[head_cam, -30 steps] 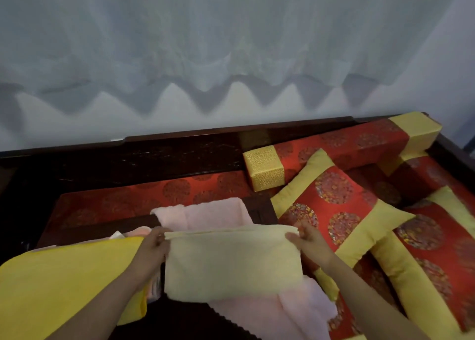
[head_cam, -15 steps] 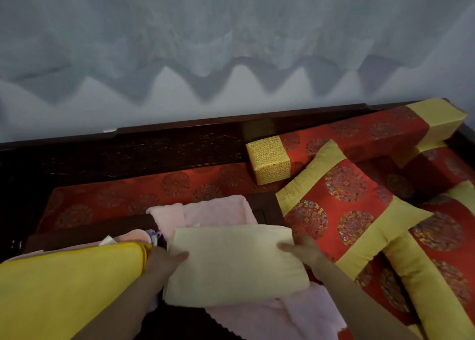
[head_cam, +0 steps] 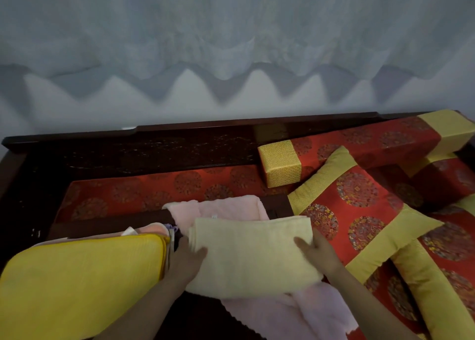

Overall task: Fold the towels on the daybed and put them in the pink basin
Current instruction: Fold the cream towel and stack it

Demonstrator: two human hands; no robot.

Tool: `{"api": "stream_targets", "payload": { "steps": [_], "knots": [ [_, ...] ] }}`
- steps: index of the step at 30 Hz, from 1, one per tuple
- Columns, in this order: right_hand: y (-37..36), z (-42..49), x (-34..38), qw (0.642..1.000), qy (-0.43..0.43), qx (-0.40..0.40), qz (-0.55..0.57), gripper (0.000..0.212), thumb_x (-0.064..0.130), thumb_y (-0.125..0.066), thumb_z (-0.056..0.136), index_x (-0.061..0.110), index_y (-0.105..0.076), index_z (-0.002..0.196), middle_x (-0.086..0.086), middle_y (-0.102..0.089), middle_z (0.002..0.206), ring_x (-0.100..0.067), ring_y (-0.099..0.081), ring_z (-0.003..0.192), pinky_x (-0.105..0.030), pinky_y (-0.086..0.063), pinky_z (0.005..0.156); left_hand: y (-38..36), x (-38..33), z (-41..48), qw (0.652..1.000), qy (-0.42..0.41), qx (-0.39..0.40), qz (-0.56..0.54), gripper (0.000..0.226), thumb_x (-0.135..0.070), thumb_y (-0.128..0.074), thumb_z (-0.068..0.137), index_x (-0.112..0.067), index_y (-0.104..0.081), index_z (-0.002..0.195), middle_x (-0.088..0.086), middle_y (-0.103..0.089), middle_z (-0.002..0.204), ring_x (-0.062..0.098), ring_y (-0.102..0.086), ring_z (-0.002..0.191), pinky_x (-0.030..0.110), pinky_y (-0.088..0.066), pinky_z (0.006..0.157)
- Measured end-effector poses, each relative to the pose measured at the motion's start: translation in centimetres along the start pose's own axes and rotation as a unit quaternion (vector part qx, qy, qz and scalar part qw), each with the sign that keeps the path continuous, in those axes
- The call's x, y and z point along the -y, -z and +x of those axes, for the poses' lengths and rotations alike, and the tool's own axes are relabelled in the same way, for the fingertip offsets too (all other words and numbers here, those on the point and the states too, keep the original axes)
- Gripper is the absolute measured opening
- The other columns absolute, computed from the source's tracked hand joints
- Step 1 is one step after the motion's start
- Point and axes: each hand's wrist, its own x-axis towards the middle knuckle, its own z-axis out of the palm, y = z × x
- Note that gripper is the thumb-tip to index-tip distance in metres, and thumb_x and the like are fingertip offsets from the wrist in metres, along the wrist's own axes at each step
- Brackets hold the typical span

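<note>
- The daybed [head_cam: 154, 157] had a dark wooden frame and a red patterned mat.
- One yellow cushion [head_cam: 77, 283] lay left of the cream towel.
- Three red-and-gold pillows were visible right of that towel; the nearest pillow [head_cam: 359, 211] touched its right edge.
- One pink towel [head_cam: 226, 208] lay spread beneath the cream towel.
- One folded cream towel [head_cam: 252, 255] lay on top.
- The left hand [head_cam: 185, 260] gripped its left edge, thumb over the cloth.
- The right hand [head_cam: 321, 252] clasped its right edge, thumb on top.
</note>
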Motion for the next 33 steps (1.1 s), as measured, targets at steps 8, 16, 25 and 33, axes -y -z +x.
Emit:
{"api": "stream_targets", "payload": {
  "steps": [8, 16, 25, 33],
  "knots": [
    [-2.0, -5.6, 8.1, 0.992, 0.052, 0.027, 0.107, 0.022, 0.024, -0.063, 0.089, 0.019, -0.053, 0.109, -0.007, -0.068, 0.104, -0.025, -0.068, 0.088, -0.043, -0.057, 0.077, 8.3, -0.8, -4.8, 0.986, -0.148, -0.066, -0.044, 0.027, -0.024, -0.061, 0.089, -0.013, -0.041, 0.103, -0.003, -0.059, 0.08, 0.016, -0.058, 0.071, 0.025, -0.04, 0.054],
    [-14.6, -10.8, 15.3, 0.981, 0.051, 0.115, 0.15, 0.014, 0.025, -0.064, 0.088, 0.016, -0.066, 0.099, -0.002, -0.072, 0.091, -0.021, -0.069, 0.085, -0.034, -0.058, 0.068, 24.4, 8.9, -7.6, 0.97, -0.091, -0.187, -0.126, 0.021, -0.026, -0.06, 0.089, -0.016, -0.045, 0.101, 0.017, -0.068, 0.086, 0.035, -0.067, 0.074, 0.043, -0.053, 0.06],
    [-26.9, -11.3, 13.1, 0.993, 0.076, 0.089, -0.022, 0.025, 0.026, -0.071, 0.081, 0.018, -0.061, 0.102, 0.006, -0.063, 0.089, -0.018, -0.061, 0.087, -0.029, -0.044, 0.071, 29.4, 19.3, -4.7, 0.98, 0.066, -0.173, -0.079, 0.041, -0.025, -0.069, 0.083, -0.008, -0.047, 0.114, 0.014, -0.062, 0.109, 0.029, -0.061, 0.089, 0.043, -0.051, 0.077],
    [-27.3, -10.2, 12.3, 0.996, 0.022, 0.087, 0.002, 0.03, 0.03, -0.076, 0.075, 0.021, -0.059, 0.098, 0.004, -0.066, 0.094, -0.016, -0.063, 0.088, -0.041, -0.054, 0.083, 29.1, 19.4, -4.0, 0.978, 0.069, -0.167, -0.106, 0.043, -0.031, -0.077, 0.075, -0.015, -0.053, 0.107, 0.006, -0.061, 0.101, 0.024, -0.061, 0.087, 0.035, -0.049, 0.069]
  ]
}}
